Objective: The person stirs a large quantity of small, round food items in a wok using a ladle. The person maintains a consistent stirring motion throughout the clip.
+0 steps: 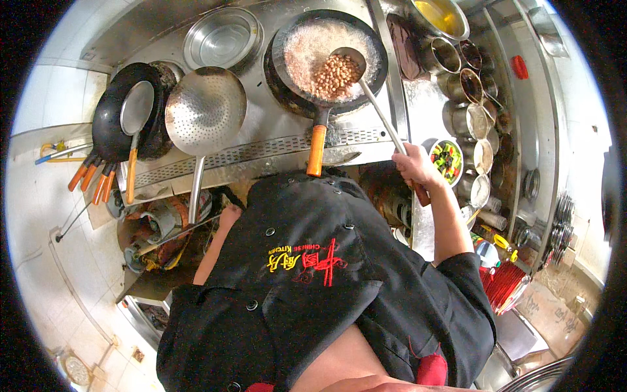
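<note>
My right hand [416,167] grips the handle of a long metal ladle [383,113], whose bowl lies in a wok [314,111] on the stove. Small brown pieces, perhaps peanuts [336,77], are heaped in and beside the ladle bowl, amid pale foaming liquid [306,41]. The wok's wooden handle [316,151] points towards me with no hand on it. My left hand [230,211] hangs low beside my jacket, below the counter edge; its fingers are hardly visible. Left of the wok rests a large perforated metal strainer [205,110], its handle reaching past the counter edge.
Stacked black woks [108,115] with a smaller skimmer [137,105] stand at the left. A metal basin [223,39] sits behind the strainer. On the right are a bowl of cut vegetables [446,161], several metal containers [477,121] and a pot of yellow liquid [441,17].
</note>
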The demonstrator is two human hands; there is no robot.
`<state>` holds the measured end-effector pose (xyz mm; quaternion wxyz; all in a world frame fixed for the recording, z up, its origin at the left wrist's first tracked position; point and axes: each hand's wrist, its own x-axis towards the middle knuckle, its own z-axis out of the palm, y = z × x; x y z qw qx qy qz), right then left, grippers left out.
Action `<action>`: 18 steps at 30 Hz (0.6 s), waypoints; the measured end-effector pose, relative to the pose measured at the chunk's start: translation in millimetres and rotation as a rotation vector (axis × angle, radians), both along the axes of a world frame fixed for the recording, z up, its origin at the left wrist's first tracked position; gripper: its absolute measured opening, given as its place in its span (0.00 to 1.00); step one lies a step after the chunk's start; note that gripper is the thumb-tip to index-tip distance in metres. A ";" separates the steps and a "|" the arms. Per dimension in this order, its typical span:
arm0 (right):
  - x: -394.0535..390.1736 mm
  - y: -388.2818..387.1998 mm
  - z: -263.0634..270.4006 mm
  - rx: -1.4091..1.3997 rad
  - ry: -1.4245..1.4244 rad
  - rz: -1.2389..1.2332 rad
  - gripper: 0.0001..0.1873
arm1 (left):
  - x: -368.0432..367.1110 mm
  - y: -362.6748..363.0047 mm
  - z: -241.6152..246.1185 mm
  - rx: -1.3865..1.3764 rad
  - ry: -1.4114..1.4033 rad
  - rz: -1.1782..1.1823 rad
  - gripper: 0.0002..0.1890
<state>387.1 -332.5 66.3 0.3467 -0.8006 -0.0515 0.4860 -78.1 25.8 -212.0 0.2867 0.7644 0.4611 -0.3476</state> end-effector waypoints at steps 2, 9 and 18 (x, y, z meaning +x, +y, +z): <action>2.8 -4.9 13.1 -0.110 -0.428 0.226 0.13 | -2.5 1.5 -1.7 0.007 -0.055 -0.003 0.18; 20.0 -48.9 51.9 -0.169 -0.845 0.431 0.12 | 14.5 0.7 21.4 -0.039 -0.064 -0.009 0.17; 22.9 -52.5 79.5 -0.198 -0.679 0.533 0.19 | 28.8 -6.2 43.2 -0.049 -0.106 0.118 0.16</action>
